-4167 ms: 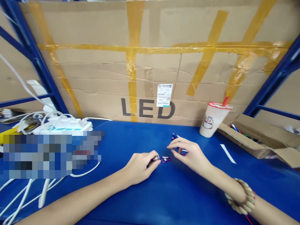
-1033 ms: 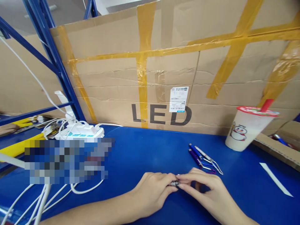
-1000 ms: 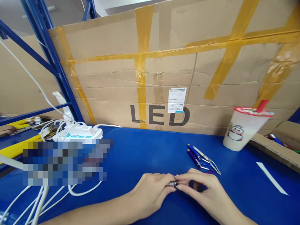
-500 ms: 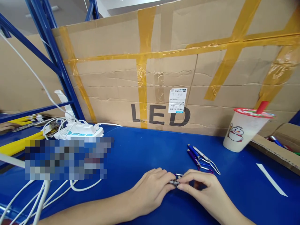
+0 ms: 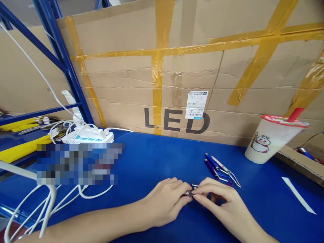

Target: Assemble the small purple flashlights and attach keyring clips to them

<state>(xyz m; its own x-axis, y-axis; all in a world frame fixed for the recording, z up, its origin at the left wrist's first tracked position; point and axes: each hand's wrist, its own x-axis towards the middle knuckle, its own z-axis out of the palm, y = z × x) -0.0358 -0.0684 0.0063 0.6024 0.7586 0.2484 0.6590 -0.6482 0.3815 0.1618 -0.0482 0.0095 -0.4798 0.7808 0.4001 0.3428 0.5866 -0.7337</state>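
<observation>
A small dark metallic piece [image 5: 188, 193] with a ridged look sits between my two hands over the blue table, partly hidden by fingers. My left hand [image 5: 167, 200] is closed around its left part, the back of the hand facing up. With thumb and forefinger, my right hand [image 5: 219, 197] pinches its right end; the other fingers curl underneath. A short shiny bar [image 5: 194, 186] shows just behind the fingertips, and what it belongs to is hidden. Just beyond my right hand lie several slim blue, purple and silver carabiner-like pieces [image 5: 222, 172] in a loose group.
A tilted-looking milky drink cup [image 5: 273, 140] with a red straw stands at right, near an open cardboard box [image 5: 301, 165] and a white strip [image 5: 298, 195]. Left are a power strip [image 5: 93, 135] and white cables [image 5: 48, 206]. A large taped carton [image 5: 121, 84] lines the back.
The view has shifted slightly, so the surroundings sit a little differently. Both hands keep hold of the metallic piece, with the right fingertips changing position slightly at its end.
</observation>
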